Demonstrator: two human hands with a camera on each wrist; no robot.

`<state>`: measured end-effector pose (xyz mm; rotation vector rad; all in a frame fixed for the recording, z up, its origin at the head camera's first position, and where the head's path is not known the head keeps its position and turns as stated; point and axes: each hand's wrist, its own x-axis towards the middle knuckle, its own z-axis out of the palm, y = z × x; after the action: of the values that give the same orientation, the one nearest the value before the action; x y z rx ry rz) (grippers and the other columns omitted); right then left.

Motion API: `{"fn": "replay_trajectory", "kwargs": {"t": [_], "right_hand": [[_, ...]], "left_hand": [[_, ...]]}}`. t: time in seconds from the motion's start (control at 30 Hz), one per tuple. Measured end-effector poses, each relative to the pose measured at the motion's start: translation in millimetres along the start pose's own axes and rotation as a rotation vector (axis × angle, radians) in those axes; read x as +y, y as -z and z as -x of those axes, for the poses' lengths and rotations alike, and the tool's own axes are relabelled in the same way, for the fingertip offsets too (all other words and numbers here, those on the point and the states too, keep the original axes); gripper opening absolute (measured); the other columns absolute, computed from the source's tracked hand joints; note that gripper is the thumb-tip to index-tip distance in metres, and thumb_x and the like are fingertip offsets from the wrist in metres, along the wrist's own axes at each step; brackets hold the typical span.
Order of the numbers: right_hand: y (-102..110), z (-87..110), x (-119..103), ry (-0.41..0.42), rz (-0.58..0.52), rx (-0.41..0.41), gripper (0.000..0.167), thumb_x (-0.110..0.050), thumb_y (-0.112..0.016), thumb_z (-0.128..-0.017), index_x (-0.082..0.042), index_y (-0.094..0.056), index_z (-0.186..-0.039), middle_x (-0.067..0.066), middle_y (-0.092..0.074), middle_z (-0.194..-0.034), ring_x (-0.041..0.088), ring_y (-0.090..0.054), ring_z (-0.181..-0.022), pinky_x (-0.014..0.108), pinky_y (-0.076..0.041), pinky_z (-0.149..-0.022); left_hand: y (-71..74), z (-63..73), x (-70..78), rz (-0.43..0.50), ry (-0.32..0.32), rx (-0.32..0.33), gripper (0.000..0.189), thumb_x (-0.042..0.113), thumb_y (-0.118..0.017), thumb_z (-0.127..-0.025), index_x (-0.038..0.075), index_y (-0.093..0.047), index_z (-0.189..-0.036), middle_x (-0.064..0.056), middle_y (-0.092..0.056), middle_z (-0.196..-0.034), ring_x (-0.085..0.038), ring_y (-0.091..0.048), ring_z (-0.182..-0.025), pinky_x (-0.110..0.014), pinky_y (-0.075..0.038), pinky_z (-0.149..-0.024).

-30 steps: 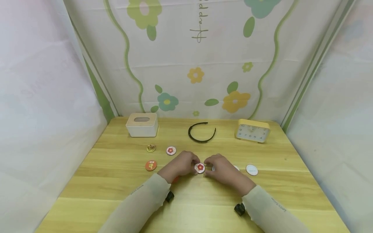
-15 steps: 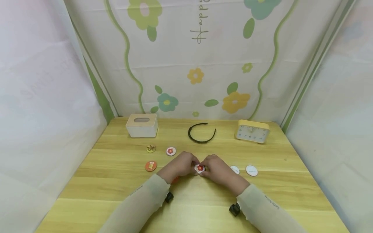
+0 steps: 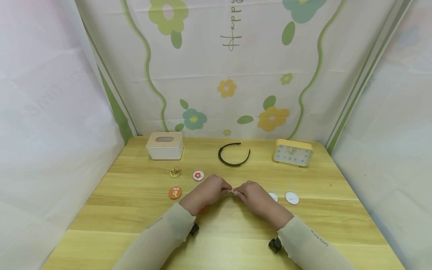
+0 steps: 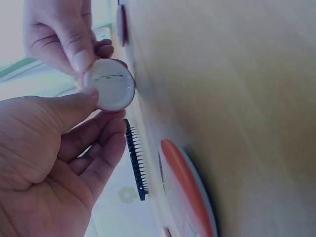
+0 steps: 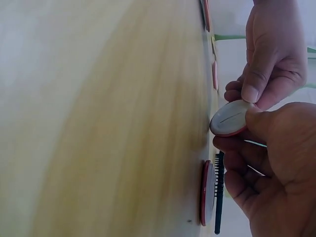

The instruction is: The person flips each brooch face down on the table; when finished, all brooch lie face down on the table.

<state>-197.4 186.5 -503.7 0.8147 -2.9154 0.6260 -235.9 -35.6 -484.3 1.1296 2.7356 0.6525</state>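
Observation:
Between my hands is a round pin badge [image 4: 111, 91], its white back with a thin pin showing in both wrist views. My left hand [image 3: 210, 190] pinches one side between thumb and fingers. From the opposite side my right hand [image 3: 253, 195] pinches its rim. In the head view the badge is nearly edge-on, and the fingers hide most of it; its front is out of sight. An orange-red badge [image 3: 203, 209] lies partly hidden beneath my left wrist. Right of my right hand are two white discs, one nearer [image 3: 273, 197] and one farther [image 3: 292, 198].
Left of my hands lie a red-flower badge [image 3: 198, 175], a yellow badge [image 3: 175, 172] and an orange badge [image 3: 175, 192]. Along the back stand a tissue box [image 3: 165, 150], a black headband [image 3: 221, 155] and a yellow alarm clock [image 3: 293, 153].
My right hand has moved left and taken hold of the badge's rim beside my left hand. The badge's red-flower face, visible before, has tipped away from the head view.

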Motion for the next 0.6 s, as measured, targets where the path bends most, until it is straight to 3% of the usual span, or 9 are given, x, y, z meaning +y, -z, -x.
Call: {"fn": "replay_trajectory", "kwargs": {"t": [0.17, 0.33, 0.6], "right_hand": [[1.2, 0.1, -1.9, -0.096, -0.053, 0.018, 0.029, -0.021, -0.074, -0.105, -0.015, -0.077, -0.134, 0.002, -0.081, -0.109, 0.017, -0.071, -0.098, 0.041, -0.06, -0.086], [0.5, -1.5, -3.3, -0.093, -0.071, 0.015, 0.039, -0.017, -0.086, -0.096, -0.02, -0.07, -0.131, -0.004, -0.076, -0.106, 0.013, -0.067, -0.098, 0.038, -0.058, -0.085], [-0.5, -2.4, -0.5, -0.104, -0.071, 0.0, 0.034, -0.014, -0.086, -0.095, -0.014, -0.072, -0.126, -0.002, -0.076, -0.106, 0.014, -0.069, -0.1, 0.039, -0.059, -0.088]], "left_hand": [[-0.2, -5.5, 1.4, -0.016, 0.05, 0.014, 0.018, 0.019, -0.069, -0.109, 0.019, -0.087, -0.106, 0.007, -0.083, -0.103, -0.001, -0.065, -0.083, -0.023, -0.055, -0.079], [-3.6, -11.7, -2.3, 0.035, 0.116, 0.014, 0.015, 0.02, -0.073, -0.106, 0.018, -0.088, -0.107, 0.007, -0.083, -0.103, -0.002, -0.067, -0.084, -0.023, -0.056, -0.078], [-9.2, -13.6, -3.5, 0.111, 0.167, 0.028, 0.014, 0.015, -0.078, -0.103, 0.013, -0.076, -0.116, 0.004, -0.079, -0.094, -0.006, -0.068, -0.084, -0.026, -0.057, -0.078]]}}
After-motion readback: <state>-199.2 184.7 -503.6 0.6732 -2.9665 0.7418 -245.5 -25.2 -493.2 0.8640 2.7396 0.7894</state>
